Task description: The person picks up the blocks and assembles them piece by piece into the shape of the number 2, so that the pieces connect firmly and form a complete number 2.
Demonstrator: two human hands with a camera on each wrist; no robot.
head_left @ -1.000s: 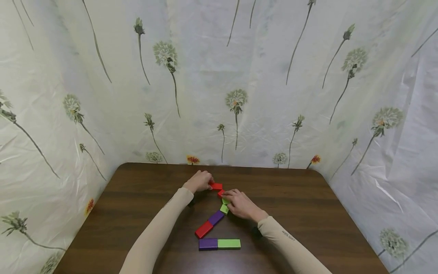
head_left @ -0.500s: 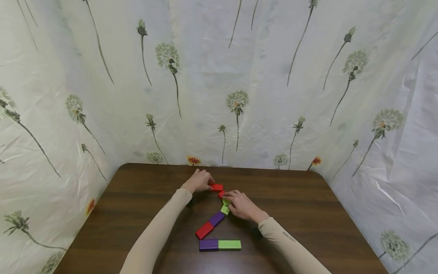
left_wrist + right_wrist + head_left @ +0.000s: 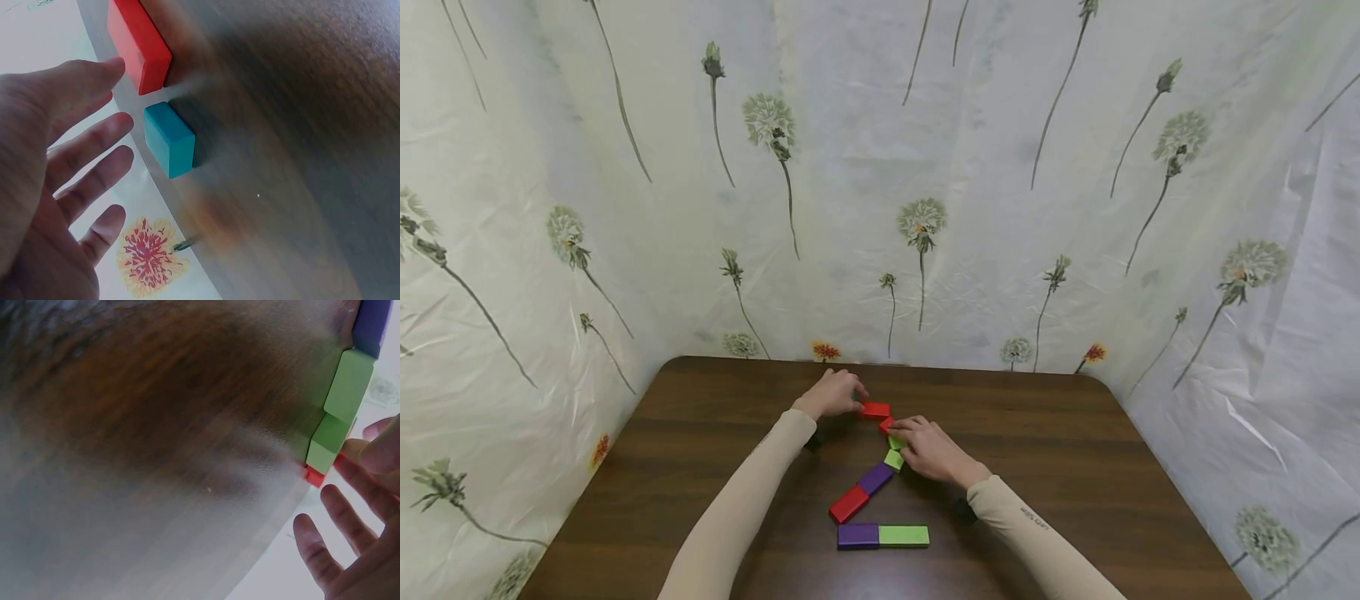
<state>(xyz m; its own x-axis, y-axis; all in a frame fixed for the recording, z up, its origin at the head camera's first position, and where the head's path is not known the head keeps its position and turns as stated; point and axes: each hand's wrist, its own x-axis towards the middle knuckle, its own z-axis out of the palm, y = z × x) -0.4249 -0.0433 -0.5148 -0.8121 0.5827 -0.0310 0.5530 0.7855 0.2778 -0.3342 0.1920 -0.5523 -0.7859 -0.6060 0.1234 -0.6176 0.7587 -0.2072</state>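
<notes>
At the far end of a row of blocks, my left hand (image 3: 833,394) is spread open. In the left wrist view its fingers stand apart beside a teal block (image 3: 170,140), and its thumb tip is right by a red block (image 3: 139,47). Further right, my right hand (image 3: 934,450) has its fingertips at a small red block (image 3: 886,426) and a green block (image 3: 895,442). In the right wrist view its other fingers reach out straight. A second green block (image 3: 349,384) lies end to end with that green one.
The row curves toward me through a purple block (image 3: 876,477) and a red block (image 3: 849,504). In front of it, another purple block (image 3: 857,536) touches a long green block (image 3: 903,536). Behind the brown wooden table (image 3: 1037,483) hangs a flowered curtain (image 3: 850,208).
My left hand has drawn back slightly to the left and loosened, and a bit of teal now shows beneath it. My right hand and the other blocks stay in place.
</notes>
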